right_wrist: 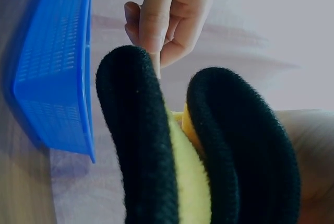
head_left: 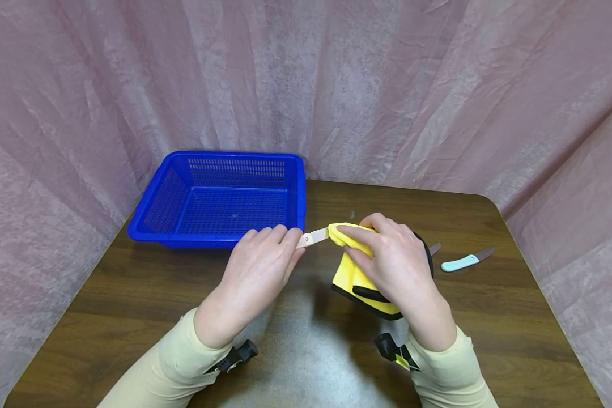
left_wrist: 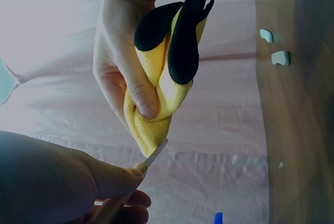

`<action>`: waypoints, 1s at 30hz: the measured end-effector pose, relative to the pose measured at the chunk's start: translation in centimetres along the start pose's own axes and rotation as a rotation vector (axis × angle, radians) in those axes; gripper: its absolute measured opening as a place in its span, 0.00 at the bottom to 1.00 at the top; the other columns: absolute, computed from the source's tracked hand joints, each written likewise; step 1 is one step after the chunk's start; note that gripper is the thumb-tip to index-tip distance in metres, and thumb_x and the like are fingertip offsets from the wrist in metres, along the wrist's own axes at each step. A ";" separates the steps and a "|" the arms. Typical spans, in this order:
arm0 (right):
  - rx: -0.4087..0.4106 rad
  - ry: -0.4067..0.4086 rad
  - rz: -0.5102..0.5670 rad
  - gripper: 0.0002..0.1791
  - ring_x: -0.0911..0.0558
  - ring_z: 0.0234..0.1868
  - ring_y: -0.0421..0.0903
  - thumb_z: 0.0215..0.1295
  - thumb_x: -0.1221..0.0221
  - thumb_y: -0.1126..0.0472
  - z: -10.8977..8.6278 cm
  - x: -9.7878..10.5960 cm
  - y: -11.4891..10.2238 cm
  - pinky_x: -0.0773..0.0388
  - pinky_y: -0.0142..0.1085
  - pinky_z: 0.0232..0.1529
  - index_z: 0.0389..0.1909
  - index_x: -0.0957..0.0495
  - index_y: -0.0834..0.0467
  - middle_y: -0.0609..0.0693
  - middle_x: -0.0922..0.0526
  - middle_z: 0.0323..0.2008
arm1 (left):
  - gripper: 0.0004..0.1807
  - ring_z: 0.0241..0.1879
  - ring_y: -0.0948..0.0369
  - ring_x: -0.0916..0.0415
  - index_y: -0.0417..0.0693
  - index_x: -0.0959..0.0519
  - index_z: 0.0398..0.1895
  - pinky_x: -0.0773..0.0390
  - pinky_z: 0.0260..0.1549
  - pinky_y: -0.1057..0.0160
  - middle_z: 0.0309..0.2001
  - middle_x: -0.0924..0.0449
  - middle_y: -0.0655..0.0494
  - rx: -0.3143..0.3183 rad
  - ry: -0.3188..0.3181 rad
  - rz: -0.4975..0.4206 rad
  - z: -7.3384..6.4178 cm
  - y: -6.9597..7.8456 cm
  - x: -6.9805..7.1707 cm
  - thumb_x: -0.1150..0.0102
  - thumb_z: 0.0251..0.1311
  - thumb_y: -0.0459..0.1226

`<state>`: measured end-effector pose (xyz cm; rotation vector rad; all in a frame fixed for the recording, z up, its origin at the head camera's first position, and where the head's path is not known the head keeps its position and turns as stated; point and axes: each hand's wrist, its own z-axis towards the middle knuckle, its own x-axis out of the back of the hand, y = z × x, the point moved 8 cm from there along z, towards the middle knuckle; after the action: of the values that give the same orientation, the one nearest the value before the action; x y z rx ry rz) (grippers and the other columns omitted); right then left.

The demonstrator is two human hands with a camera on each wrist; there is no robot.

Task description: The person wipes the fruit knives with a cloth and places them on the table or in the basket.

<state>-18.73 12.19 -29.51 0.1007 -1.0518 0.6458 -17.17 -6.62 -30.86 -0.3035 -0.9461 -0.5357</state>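
Note:
My left hand (head_left: 262,263) grips a small knife (head_left: 312,238) by its pale cream handle, the blade pointing right. In my right hand (head_left: 400,260) is a yellow cloth (head_left: 354,272) with black edging, pinched between thumb and fingers and folded over the blade's tip. The left wrist view shows the cloth (left_wrist: 151,114) wrapped about the blade end, with the right thumb pressing on it. Dark folds of the cloth (right_wrist: 138,140) fill much of the right wrist view and hide most of the knife there.
A blue plastic basket (head_left: 216,238) with slotted sides stands at the back left. On the table (head_left: 489,317), right of my right hand, lies a knife with a light blue handle (head_left: 459,264). Another blade (head_left: 435,248) shows beside it, partly hidden by the hand and cloth.

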 end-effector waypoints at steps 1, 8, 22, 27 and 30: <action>-0.004 -0.001 0.000 0.25 0.18 0.35 0.54 0.61 0.18 0.60 0.0 0.0 0.1 0.21 0.50 0.35 0.60 0.08 0.44 0.48 0.15 0.43 | 0.14 0.25 0.53 0.26 0.43 0.21 0.41 0.34 0.24 0.58 0.27 0.28 0.56 0.001 0.001 -0.001 0.0 0.0 0.0 0.26 0.73 0.42; -0.028 -0.013 -0.002 0.25 0.19 0.35 0.54 0.62 0.19 0.59 0.0 0.0 0.5 0.21 0.51 0.36 0.60 0.08 0.44 0.48 0.15 0.43 | 0.14 0.25 0.53 0.26 0.43 0.21 0.42 0.34 0.23 0.58 0.27 0.27 0.56 0.001 0.000 -0.003 0.0 0.0 0.0 0.25 0.71 0.41; -0.082 -0.024 -0.011 0.24 0.20 0.34 0.56 0.63 0.21 0.59 0.1 0.3 1.5 0.21 0.52 0.34 0.61 0.09 0.42 0.47 0.14 0.44 | 0.14 0.24 0.52 0.26 0.43 0.22 0.40 0.34 0.23 0.58 0.27 0.28 0.56 0.001 0.008 -0.002 0.1 -0.1 0.1 0.25 0.71 0.41; -0.096 -0.018 -0.019 0.24 0.20 0.33 0.57 0.63 0.20 0.59 0.0 0.4 1.7 0.22 0.53 0.32 0.61 0.09 0.41 0.47 0.14 0.44 | 0.14 0.25 0.52 0.25 0.43 0.22 0.40 0.33 0.23 0.57 0.27 0.28 0.55 0.000 0.011 0.001 0.1 -0.1 0.1 0.25 0.72 0.41; -0.108 -0.020 -0.022 0.25 0.20 0.33 0.57 0.63 0.21 0.59 0.0 0.4 1.9 0.22 0.54 0.31 0.61 0.09 0.41 0.47 0.14 0.44 | 0.14 0.24 0.52 0.26 0.43 0.22 0.40 0.33 0.23 0.58 0.27 0.28 0.55 0.000 0.012 -0.001 0.0 -0.2 0.1 0.25 0.72 0.41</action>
<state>-19.62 13.90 -29.55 0.0256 -1.1016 0.5678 -17.21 -6.77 -30.76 -0.2994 -0.9348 -0.5384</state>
